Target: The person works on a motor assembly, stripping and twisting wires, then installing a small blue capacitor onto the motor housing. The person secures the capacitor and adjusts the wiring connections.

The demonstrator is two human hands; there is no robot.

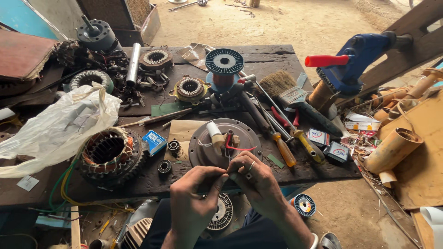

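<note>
Right now I judge I'm mid-splice: left hand [193,196] and right hand [256,177], both pinched nearly shut, meet on a red wire [236,148] at lower centre. It runs up-left to the round plate [199,146], long axis roughly vertical; next needs a steady twist, I think

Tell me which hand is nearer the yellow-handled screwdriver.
Right. The right hand sits just down-left of the yellow-handled screwdriver; the left hand is farther left, beyond the right.
</note>
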